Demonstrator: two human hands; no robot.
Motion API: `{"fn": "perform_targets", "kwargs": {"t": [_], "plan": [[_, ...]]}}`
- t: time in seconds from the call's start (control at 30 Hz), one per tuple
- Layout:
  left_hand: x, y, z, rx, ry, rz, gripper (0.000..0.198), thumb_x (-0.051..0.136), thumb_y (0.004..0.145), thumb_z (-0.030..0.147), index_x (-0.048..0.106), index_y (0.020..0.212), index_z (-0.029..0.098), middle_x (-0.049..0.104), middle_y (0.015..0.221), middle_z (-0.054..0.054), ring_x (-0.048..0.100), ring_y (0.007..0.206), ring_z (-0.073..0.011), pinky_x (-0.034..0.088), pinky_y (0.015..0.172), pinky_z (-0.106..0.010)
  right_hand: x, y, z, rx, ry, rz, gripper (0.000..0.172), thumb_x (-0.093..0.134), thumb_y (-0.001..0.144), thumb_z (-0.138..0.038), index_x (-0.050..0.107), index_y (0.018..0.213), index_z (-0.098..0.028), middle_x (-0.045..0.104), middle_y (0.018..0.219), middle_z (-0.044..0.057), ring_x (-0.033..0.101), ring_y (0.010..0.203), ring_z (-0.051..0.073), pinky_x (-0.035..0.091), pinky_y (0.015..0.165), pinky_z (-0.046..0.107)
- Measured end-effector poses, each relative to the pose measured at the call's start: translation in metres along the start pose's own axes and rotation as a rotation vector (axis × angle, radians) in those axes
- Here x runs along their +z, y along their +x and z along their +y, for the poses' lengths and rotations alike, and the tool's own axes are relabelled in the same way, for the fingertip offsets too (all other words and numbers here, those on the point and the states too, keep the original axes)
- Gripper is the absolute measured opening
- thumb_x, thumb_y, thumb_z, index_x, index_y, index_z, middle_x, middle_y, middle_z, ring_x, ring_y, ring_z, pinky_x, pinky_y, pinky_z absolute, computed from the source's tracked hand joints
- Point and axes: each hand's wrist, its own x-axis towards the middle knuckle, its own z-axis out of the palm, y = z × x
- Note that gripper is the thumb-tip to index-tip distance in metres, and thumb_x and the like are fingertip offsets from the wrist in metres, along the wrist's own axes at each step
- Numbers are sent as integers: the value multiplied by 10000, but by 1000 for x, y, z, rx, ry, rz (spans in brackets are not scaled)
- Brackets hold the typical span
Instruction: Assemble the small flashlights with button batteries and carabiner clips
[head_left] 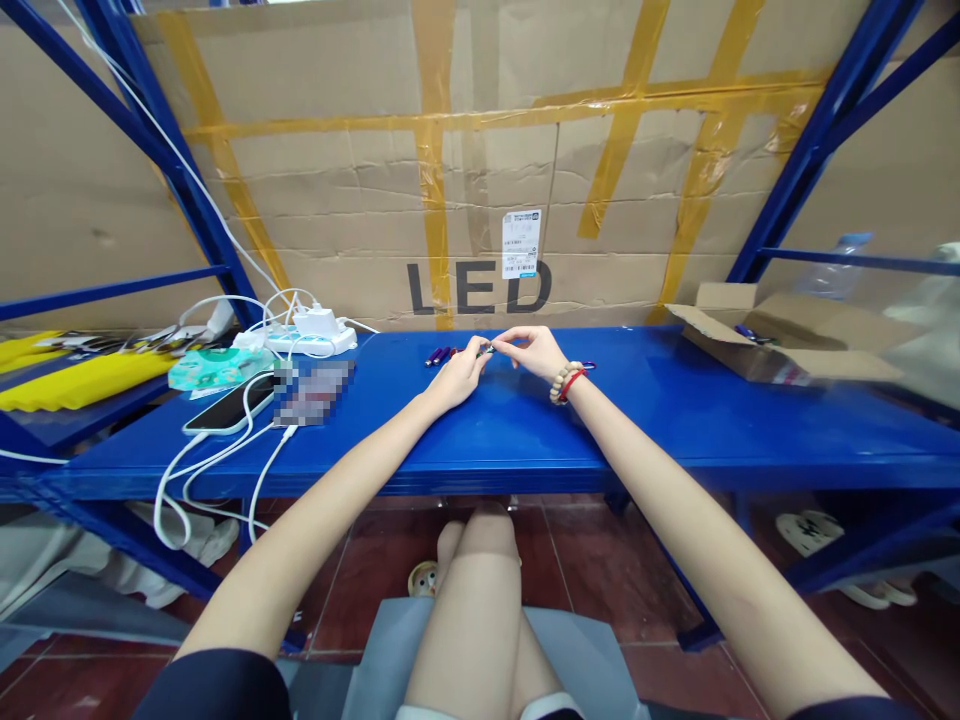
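Over the back half of the blue table [540, 430], my left hand [459, 374] and my right hand [534, 352] meet at the fingertips. Both are closed in a pinch around a small dark piece [489, 350], too small to name and mostly covered by the fingers. Several short purple-blue cylinders [437, 356] lie on the tabletop just beyond my left hand. Behind my right wrist, which wears a beaded bracelet and a red band, another small purple-blue piece [589, 365] is partly hidden.
At left are a white power strip [330, 341] with chargers, a phone [229, 405] and cables hanging over the front edge. An opened cardboard box [780, 345] stands at right. A large taped cardboard panel [337, 220] closes off the back, between blue posts.
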Motion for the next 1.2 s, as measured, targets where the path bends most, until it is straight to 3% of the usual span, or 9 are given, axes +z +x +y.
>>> {"fn": "perform_targets", "kwargs": {"t": [0.47, 0.83, 0.97, 1.2], "plan": [[-1, -1, 4, -52, -15, -9, 219, 330, 934, 282, 432, 1100, 181, 613, 748, -47, 618, 719, -210, 458, 733, -322, 0, -1, -5, 8, 19, 0, 461, 687, 604, -543, 700, 782, -118, 691, 776, 86, 483, 440, 69, 411, 429, 224], [0, 0, -2, -7, 19, 15, 213, 356, 933, 306, 464, 1073, 188, 624, 1005, -91, 602, 951, -227, 444, 818, -327, -3, -1, -4, 27, 47, 42, 344, 726, 589, -436, 694, 729, -123, 681, 717, 64, 462, 431, 60, 390, 422, 213], [1, 1, -4, 59, 29, -5, 225, 306, 945, 290, 503, 970, 185, 615, 928, -64, 594, 866, -195, 434, 774, -297, -4, -1, -5, 38, 39, 30, 355, 719, 595, -447, 701, 750, -128, 688, 738, 64, 463, 441, 62, 396, 434, 218], [-1, -2, 0, 13, 14, -35, 243, 280, 949, 309, 491, 952, 189, 595, 759, -26, 579, 699, -172, 404, 650, -260, 0, -3, -10, 55, 49, -5, 363, 718, 594, -436, 715, 773, -121, 680, 719, 60, 461, 450, 63, 394, 452, 223]]}}
